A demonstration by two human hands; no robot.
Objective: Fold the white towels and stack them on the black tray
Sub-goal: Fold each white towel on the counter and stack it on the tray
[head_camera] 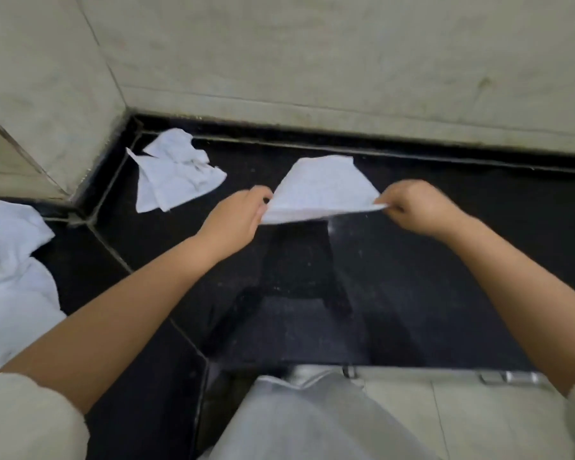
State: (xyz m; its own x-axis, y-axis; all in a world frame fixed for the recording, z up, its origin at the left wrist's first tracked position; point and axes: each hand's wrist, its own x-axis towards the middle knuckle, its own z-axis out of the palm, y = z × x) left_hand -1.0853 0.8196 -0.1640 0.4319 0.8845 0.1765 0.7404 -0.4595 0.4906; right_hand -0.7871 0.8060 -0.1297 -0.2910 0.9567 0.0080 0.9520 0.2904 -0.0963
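While loose towels (12,277) wait at far left and a crumpled towel (176,174) lies beside them, the left hand (236,217) and right hand (415,207) pinch the held towel (322,190) by its near corners above the black counter (312,293); it looks light, limp, probably doubled.

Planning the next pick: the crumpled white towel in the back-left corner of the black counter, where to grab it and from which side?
Judging by its pose, take the crumpled towel at the flat corner on its right, pointing toward the held towel. Come from above and the right: walls close off its back and left, and that corner lies flat. The left hand is nearest, though both hands now pinch the held towel.
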